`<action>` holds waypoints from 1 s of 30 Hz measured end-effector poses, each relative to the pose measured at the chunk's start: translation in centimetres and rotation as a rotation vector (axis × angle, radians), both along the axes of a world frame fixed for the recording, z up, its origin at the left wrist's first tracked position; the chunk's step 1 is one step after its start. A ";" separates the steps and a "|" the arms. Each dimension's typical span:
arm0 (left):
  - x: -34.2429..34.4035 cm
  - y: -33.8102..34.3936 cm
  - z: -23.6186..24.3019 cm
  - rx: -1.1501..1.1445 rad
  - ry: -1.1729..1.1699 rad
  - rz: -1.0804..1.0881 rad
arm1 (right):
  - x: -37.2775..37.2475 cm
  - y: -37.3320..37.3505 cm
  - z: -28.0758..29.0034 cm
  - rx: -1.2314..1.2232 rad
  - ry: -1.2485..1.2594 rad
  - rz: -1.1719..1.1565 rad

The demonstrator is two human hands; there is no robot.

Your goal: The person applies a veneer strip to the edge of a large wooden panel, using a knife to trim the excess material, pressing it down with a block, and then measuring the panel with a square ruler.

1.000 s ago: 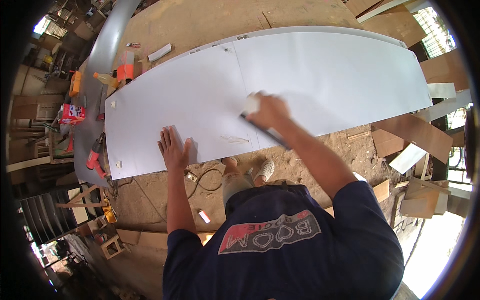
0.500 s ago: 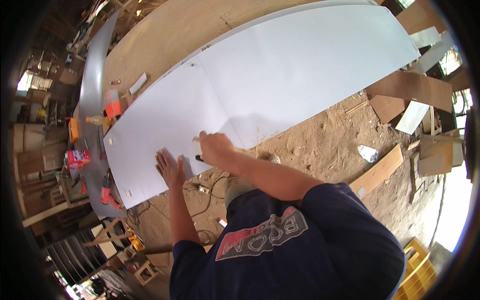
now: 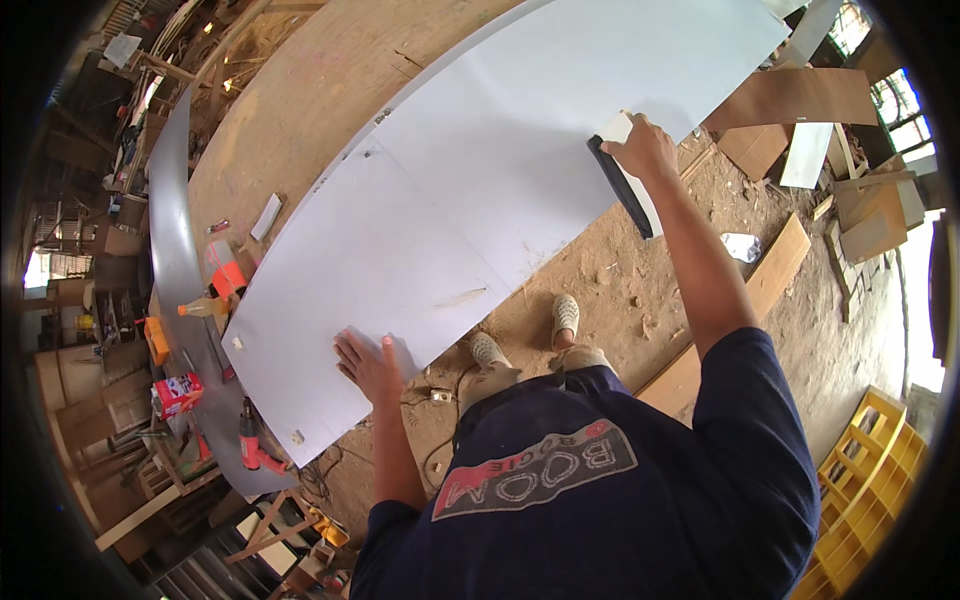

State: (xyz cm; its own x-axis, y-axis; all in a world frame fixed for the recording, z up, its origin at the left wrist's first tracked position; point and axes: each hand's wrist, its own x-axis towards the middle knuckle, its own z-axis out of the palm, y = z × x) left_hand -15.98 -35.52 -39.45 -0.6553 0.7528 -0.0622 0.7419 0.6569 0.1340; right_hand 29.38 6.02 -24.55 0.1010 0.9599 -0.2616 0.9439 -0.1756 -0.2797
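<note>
A long white panel lies slantwise before me, with a thin seam line across it. Flat on its near left part rests my left hand, fingers spread. My right hand is closed round the upper end of a flat white tool with a black edge strip, held over the panel's near edge. Its exact kind is not clear; the lower end reaches past the panel over the dirt floor. A brownish smear marks the panel between my hands.
A red-and-black power tool, a red-and-white container and a yellowish bottle sit left of the panel. Boards and a plastic bottle lie on the floor at right. A yellow crate stands lower right.
My right hand has swung far to the right with the white tool, away from beside my left hand. The left hand stays flat on the panel. My view has shifted somewhat.
</note>
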 end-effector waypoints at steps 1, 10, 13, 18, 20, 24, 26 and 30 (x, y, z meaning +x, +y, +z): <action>-0.3 -0.1 -0.3 0.006 0.000 -0.004 | -0.5 -0.6 0.1 0.063 -0.034 0.031; -2.3 8.2 1.1 0.098 -0.129 -0.430 | -23.2 -22.9 -3.7 -0.245 0.295 0.397; -1.3 15.0 0.8 0.160 -0.120 -0.692 | -22.6 -26.5 -2.7 -0.232 0.384 0.312; 5.7 23.4 1.5 0.291 -0.155 -0.970 | -12.0 -28.0 0.0 -0.157 0.355 -0.051; 9.3 23.4 1.1 0.308 -0.151 -1.070 | -8.5 -28.5 2.6 -0.102 0.373 -0.200; 10.7 21.5 0.9 0.350 -0.237 -1.237 | -8.3 -29.7 4.5 0.306 0.314 -0.125; 7.3 21.7 1.2 0.311 -0.214 -1.142 | -9.6 -29.5 2.6 0.434 0.194 0.101; -5.0 21.2 1.0 0.304 -0.112 -0.767 | -13.8 -28.0 -1.7 0.542 0.105 0.579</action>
State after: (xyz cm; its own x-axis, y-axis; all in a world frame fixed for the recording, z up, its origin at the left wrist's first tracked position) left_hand -20.93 -14.34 -38.49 0.0445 0.9824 0.1813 0.9406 -0.1023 0.3238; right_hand 15.59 -21.95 -26.23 -0.4520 0.8485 0.2753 0.8075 0.5203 -0.2780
